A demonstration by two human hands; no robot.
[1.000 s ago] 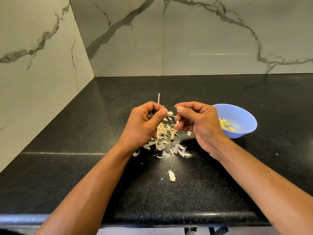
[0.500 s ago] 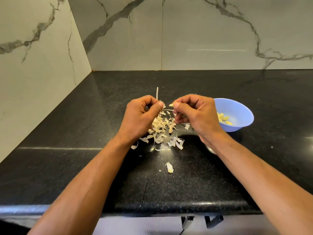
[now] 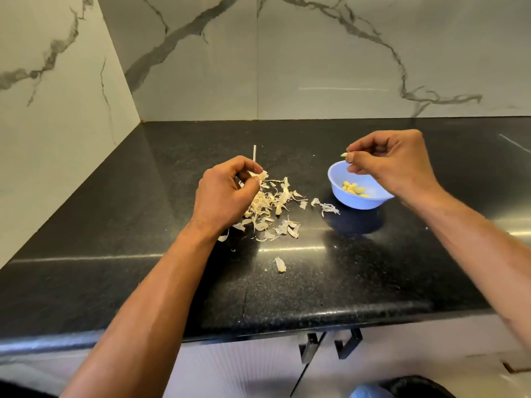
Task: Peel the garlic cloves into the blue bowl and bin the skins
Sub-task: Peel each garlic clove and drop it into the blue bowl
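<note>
we see both forearms reach in from the near edge over the black worktop. the right hand is raised above the blue bowl, knuckles up, wrist bent down; its grip is closed, thumb and fingertips pinching a peeled garlic clove that pokes out to the left, just over the bowl's far left rim. the bowl sits on the worktop with several peeled cloves in its bottom. the left hand hovers low over the pile of skins, fingers curled, its grip closed on a scrap of pale skin between thumb and forefinger. a thin white stem rises just behind that hand; we cannot tell whether the hand holds it. a few skins lie between pile and bowl, and one scrap lies apart, nearer the edge.
</note>
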